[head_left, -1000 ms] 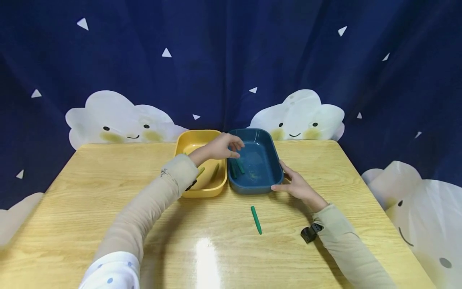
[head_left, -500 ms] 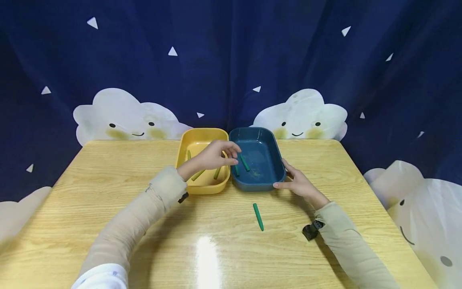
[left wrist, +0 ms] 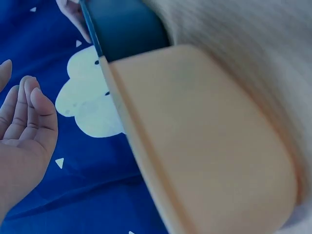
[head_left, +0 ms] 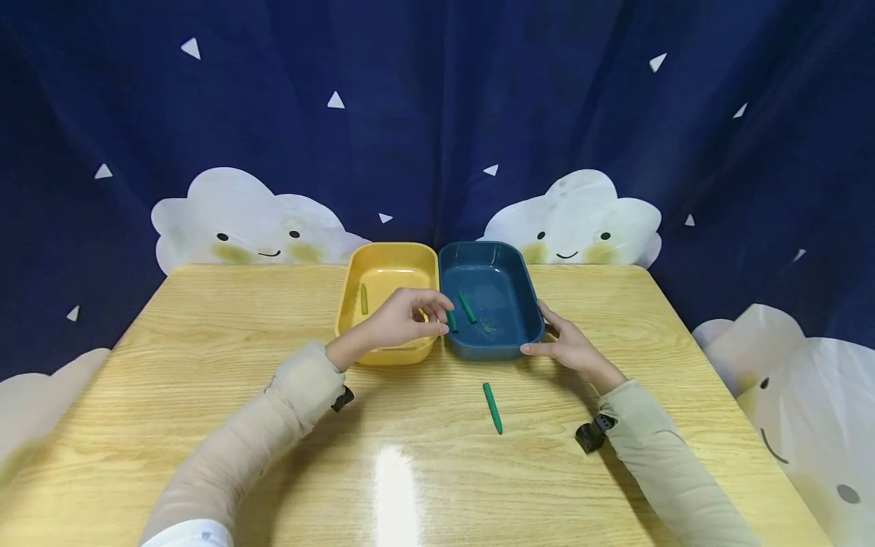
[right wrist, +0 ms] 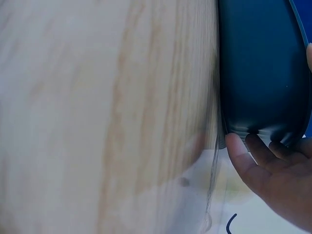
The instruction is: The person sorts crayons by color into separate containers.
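Note:
A yellow box [head_left: 349,304] and a dark blue box [head_left: 502,352] stand side by side at the back of the table. Above the yellow box's front right part is my left hand [head_left: 409,315], its fingers loosely bent and holding nothing; the left wrist view also shows that bare palm. My right hand [head_left: 570,349] touches the blue box's front right corner, thumb at the front wall, fingers along the right side. Two green crayons, one being this crayon [head_left: 468,308], lie in the blue box. A yellow-green crayon [head_left: 364,298] lies in the yellow box; my left hand hides part of its floor.
Another green crayon [head_left: 493,408] lies on the wooden table [head_left: 328,471] in front of the blue box. Behind the table hangs a navy curtain [head_left: 424,114] with white clouds and triangles. Each wrist wears a small black camera.
My left hand has moved toward me, from the seam between the boxes to the yellow box's front part. My right hand stays at the blue box's corner. The view has shifted slightly.

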`<control>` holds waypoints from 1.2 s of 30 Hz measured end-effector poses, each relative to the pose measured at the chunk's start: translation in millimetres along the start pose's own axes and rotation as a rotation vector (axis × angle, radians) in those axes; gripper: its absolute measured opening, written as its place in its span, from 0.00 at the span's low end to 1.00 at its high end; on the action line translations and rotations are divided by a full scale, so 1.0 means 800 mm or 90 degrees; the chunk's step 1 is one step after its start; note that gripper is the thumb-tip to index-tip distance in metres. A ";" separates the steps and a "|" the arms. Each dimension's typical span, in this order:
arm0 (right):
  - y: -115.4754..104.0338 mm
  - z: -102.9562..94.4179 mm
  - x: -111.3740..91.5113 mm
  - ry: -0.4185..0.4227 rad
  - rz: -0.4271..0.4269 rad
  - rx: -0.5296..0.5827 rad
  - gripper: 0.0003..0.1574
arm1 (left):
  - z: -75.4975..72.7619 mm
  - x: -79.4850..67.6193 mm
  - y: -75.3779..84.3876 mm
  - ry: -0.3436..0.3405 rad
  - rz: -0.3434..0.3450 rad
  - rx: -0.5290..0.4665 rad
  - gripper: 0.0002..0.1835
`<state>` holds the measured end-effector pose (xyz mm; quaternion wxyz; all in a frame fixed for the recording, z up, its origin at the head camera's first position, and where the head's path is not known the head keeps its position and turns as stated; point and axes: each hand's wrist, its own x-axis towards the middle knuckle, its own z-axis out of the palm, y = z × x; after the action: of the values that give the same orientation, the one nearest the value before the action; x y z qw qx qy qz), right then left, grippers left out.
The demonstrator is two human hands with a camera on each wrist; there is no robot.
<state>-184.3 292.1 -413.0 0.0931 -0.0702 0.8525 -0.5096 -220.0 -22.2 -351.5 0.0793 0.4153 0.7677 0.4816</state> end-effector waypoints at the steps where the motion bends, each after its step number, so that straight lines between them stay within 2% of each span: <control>1: 0.000 0.000 0.000 0.000 0.000 -0.001 0.61 | 0.002 -0.003 0.001 0.001 0.003 -0.004 0.12; 7: -0.002 -0.002 -0.002 -0.002 0.009 0.008 0.60 | 0.017 -0.015 -0.003 -0.003 0.002 -0.018 0.12; 14: -0.031 0.000 -0.014 -0.010 0.016 0.017 0.57 | 0.039 -0.021 -0.009 -0.032 0.006 -0.011 0.12; 20: -0.043 0.003 -0.020 -0.009 0.019 0.014 0.57 | 0.063 -0.019 -0.005 -0.110 -0.007 0.011 0.13; 27: -0.042 0.003 -0.018 -0.009 0.011 0.012 0.57 | 0.091 -0.013 -0.011 -0.196 0.009 0.052 0.17; 36: -0.013 0.000 -0.005 -0.003 0.003 0.014 0.60 | 0.115 -0.002 -0.015 -0.317 -0.074 0.118 0.29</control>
<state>-180.2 288.0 -403.4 0.0967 -0.0685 0.8466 -0.5189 -177.8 36.0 -409.5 0.2544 0.4817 0.7879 0.2871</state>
